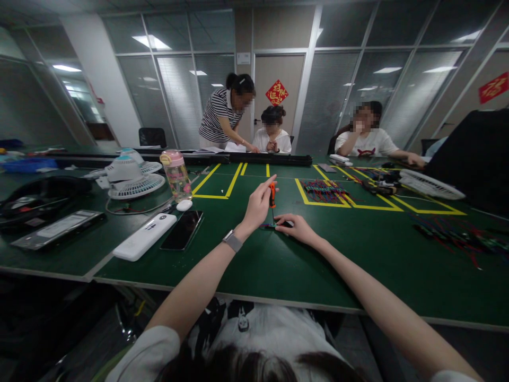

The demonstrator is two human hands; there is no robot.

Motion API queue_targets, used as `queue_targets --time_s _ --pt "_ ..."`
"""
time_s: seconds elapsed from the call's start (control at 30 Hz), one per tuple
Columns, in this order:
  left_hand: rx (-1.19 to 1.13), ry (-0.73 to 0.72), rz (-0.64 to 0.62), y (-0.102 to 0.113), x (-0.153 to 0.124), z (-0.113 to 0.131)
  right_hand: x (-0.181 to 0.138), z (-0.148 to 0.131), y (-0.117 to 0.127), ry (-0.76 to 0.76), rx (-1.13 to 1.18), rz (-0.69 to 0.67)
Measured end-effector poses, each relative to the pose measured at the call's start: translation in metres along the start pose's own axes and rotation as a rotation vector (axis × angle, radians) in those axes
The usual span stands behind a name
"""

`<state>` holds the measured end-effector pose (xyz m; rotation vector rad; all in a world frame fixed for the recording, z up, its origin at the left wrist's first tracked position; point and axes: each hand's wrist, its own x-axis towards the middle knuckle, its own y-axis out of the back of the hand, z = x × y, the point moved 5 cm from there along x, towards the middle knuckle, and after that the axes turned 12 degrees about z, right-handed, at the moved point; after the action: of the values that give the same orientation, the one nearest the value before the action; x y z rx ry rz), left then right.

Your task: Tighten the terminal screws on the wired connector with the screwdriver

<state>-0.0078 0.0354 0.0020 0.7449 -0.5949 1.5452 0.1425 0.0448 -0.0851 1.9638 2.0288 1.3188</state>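
Note:
My left hand [258,204], with a watch on its wrist, is closed round the handle of a small orange screwdriver [272,194] that stands upright on the green table [278,265]. My right hand [296,227] lies low on the table just to its right, its fingers pinched on a small dark part with coloured wires [274,225] under the screwdriver tip.
A black phone [183,229], a white power bank [145,236], a white earbud case [184,205], a pink bottle [176,175] and a white fan [129,178] lie to the left. Bundles of coloured wires [324,190] sit in yellow-taped squares. Three people are at the far side.

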Motion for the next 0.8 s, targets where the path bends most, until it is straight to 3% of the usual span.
queue_targets --time_s 0.07,0.27,0.5,0.8 --pt "-0.037 0.018 -0.016 -0.001 0.0 -0.001 0.0 0.0 0.0 -0.001 0.004 -0.001" --pt "0.15 -0.06 0.077 0.005 0.0 0.005 0.0 0.001 0.0 -0.006 0.008 0.006" --pt "-0.052 0.111 0.011 -0.002 0.002 -0.008 -0.001 0.003 -0.001 0.019 -0.01 0.014" --pt "0.13 -0.03 0.028 0.0 -0.001 -0.002 0.0 0.001 -0.001 0.02 0.0 0.004"
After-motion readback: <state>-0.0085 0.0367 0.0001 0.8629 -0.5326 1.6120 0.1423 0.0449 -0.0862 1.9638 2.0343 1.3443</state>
